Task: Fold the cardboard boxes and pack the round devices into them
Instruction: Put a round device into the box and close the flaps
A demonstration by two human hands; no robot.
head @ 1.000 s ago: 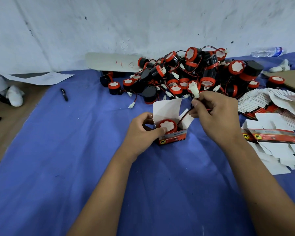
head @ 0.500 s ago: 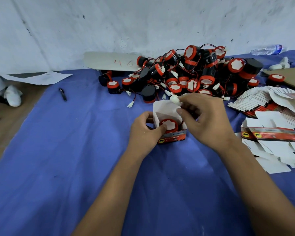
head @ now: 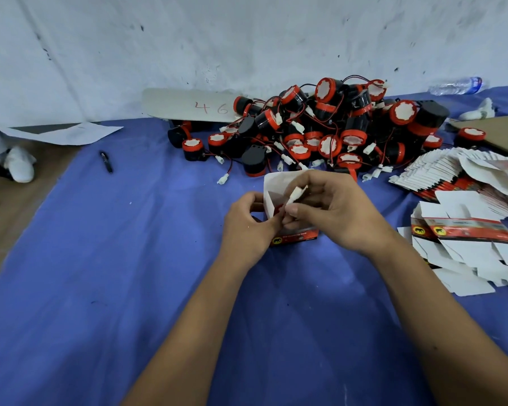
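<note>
A: Status of the box (head: 294, 235)?

B: Upright on the blue counter (head: 129, 259), top flaps open, between the two hands. The left hand (head: 247, 227) grips its left wall, fingers curled at the rim, thumb against the front. The round device inside is now almost wholly hidden under the right hand; half a second ago its red rim and white face were plain to see.

A: And the right hand (head: 335, 212)?

B: It has come down and left, over the box mouth. Fingers curled, pinching the white connector (head: 296, 194) between thumb and fingertips. A second ago the connector was held higher, beyond the box, with the wire stretched out; now it sits just above the opening.

A: Surroundings?

B: Beyond the hands, the heap of round devices (head: 335, 124), unchanged. Right of the right hand, the stack of flat boxes (head: 464, 230). Well left of the left hand, a pen (head: 106, 162). Behind the heap, a grey board (head: 188, 106) with "46" in red, and far right a water bottle (head: 458, 85).
</note>
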